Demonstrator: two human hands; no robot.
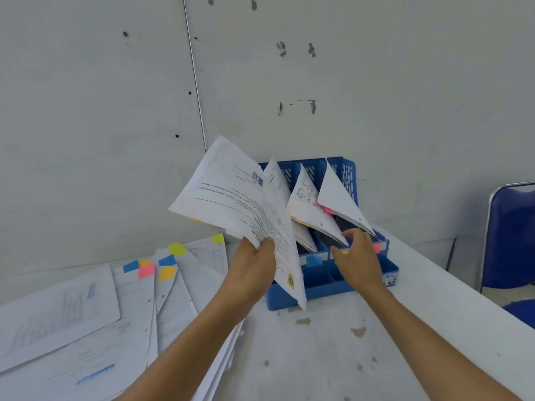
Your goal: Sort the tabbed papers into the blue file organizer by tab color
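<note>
A person's left hand grips a sheaf of printed papers, raised and fanned above the bench, with a yellow tab showing at its lower left edge. The right hand, fingers spread and relaxed and holding nothing, reaches to the front of the blue file organizer. Its fingertips are at the lower edge of sheets already standing there; whether they touch is hard to tell. The organizer stands against the wall, just behind the hands. Each of its three upright slots holds filed papers, and a pink tab is visible in the rightmost. To the left, a loose pile lies spread over the bench, with blue, pink, orange and yellow tabs poking out. The sorting appears under way but far from finished: the raised sheaf and that whole pile have yet to be slotted. A blue chair stands at the right.
</note>
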